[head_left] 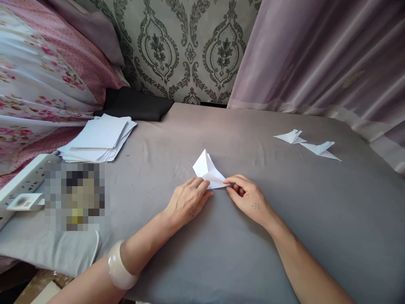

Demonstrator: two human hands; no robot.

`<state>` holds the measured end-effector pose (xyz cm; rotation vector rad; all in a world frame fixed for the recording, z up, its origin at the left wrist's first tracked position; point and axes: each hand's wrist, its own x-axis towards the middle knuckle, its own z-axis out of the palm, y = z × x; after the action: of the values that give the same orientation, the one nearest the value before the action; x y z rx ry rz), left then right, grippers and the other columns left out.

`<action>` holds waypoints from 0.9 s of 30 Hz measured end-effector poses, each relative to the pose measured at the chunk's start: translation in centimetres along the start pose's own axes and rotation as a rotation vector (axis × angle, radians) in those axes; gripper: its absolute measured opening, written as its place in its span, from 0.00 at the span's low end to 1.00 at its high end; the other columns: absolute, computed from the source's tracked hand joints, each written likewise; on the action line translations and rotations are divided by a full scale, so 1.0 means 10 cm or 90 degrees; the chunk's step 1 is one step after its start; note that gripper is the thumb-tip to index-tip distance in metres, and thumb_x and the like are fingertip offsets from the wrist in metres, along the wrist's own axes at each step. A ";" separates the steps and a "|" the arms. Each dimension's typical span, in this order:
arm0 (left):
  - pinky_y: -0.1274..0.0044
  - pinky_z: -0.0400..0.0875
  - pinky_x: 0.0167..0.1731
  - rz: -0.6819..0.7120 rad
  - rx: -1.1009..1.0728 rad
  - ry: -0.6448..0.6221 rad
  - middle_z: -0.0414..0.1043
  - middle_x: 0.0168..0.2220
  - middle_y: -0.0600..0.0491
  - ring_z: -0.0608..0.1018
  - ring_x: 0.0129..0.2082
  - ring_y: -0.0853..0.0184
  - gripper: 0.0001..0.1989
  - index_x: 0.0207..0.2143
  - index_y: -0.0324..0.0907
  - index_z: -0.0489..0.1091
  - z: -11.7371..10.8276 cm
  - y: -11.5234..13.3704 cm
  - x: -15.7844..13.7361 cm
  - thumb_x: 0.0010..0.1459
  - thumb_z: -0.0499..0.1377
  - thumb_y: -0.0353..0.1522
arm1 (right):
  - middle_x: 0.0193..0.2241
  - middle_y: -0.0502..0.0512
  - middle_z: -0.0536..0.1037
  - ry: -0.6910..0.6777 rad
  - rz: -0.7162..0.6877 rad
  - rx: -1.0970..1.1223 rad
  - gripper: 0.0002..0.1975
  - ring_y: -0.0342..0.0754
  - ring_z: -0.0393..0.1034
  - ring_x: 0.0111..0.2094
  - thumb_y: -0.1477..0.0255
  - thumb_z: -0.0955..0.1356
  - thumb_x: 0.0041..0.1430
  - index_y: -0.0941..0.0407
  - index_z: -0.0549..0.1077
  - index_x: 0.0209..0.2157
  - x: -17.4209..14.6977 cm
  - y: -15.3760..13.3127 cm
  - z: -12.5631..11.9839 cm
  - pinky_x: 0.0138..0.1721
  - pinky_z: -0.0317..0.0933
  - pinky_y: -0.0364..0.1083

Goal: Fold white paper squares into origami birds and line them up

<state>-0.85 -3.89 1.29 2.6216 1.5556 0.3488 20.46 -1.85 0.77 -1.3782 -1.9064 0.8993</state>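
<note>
A partly folded piece of white paper (pixel 206 166) lies on the grey cloth in front of me, one pointed flap standing up toward the back. My left hand (pixel 190 195) grips its near left part, the fingers on top and the thumb at the near edge. At the paper's right corner, my right hand (pixel 248 195) pinches the tip between thumb and forefinger. Two folded white paper shapes, a left one (pixel 290 137) and a right one (pixel 321 150), rest at the back right, nearly touching each other.
A stack of white paper sheets (pixel 98 137) sits at the back left, before a folded black cloth (pixel 136 104). Along the left edge are a white power strip (pixel 28 177) with a plugged-in charger (pixel 25 202) and a blurred-out patch. Purple curtains (pixel 316 55) hang at the right.
</note>
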 end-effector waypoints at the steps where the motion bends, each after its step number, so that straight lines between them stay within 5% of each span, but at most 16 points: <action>1: 0.77 0.68 0.28 -0.004 0.010 0.000 0.73 0.36 0.51 0.75 0.36 0.64 0.12 0.40 0.42 0.65 0.00 0.01 0.01 0.68 0.48 0.39 | 0.35 0.50 0.76 -0.016 -0.017 0.006 0.10 0.40 0.66 0.25 0.70 0.65 0.59 0.51 0.77 0.39 0.01 0.01 -0.01 0.28 0.64 0.42; 14: 0.76 0.60 0.21 -0.004 0.159 0.049 0.70 0.28 0.50 0.75 0.30 0.64 0.16 0.34 0.40 0.67 0.08 0.19 0.14 0.68 0.47 0.39 | 0.37 0.53 0.76 -0.076 -0.200 -0.052 0.13 0.45 0.71 0.37 0.72 0.63 0.64 0.52 0.77 0.45 0.15 -0.01 -0.12 0.41 0.64 0.44; 27: 0.75 0.54 0.18 0.004 0.214 0.176 0.69 0.25 0.53 0.73 0.26 0.66 0.14 0.30 0.40 0.68 0.19 0.20 0.11 0.66 0.52 0.38 | 0.35 0.52 0.78 -0.024 -0.199 0.043 0.09 0.42 0.70 0.30 0.73 0.67 0.60 0.53 0.78 0.40 0.19 0.09 -0.05 0.32 0.65 0.42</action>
<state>1.83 -3.83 -0.07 2.9336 1.8335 0.5088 20.80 0.25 0.50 -0.9932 -2.0284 0.8294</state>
